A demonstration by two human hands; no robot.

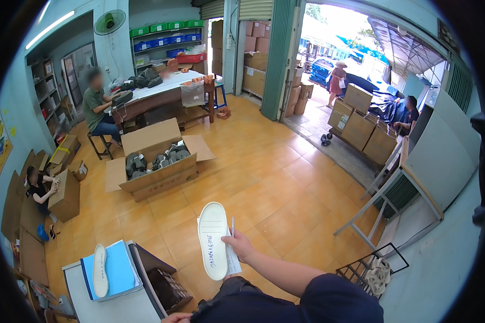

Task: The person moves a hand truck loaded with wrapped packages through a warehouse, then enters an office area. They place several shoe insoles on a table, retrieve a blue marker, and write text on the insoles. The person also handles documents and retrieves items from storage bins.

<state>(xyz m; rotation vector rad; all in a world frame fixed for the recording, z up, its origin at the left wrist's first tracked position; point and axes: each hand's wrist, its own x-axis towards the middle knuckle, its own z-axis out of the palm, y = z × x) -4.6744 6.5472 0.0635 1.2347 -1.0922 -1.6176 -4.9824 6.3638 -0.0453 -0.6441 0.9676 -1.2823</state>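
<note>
My right hand [239,247] is closed on a white shoe sole [213,237], its thumb lying on the face that bears dark handwriting. Behind the sole, paper sheets [234,261] show in the same grip. A thin pen-like stick [233,226] rises beside it. My left hand [177,318] is only partly visible at the lower edge, near my dark clothing, and its fingers are mostly hidden. To the left, a second white sole [100,272] rests on a blue folder [121,269], which lies on a grey-topped desk [81,309].
An open carton [159,183] of dark footwear stands on the tiled floor. People sit at a worktable [151,99] and beside a box [64,196] on the left. Loaded cartons [361,131] stand in the doorway. At right are a metal-legged frame [361,215] and a wire rack [372,269].
</note>
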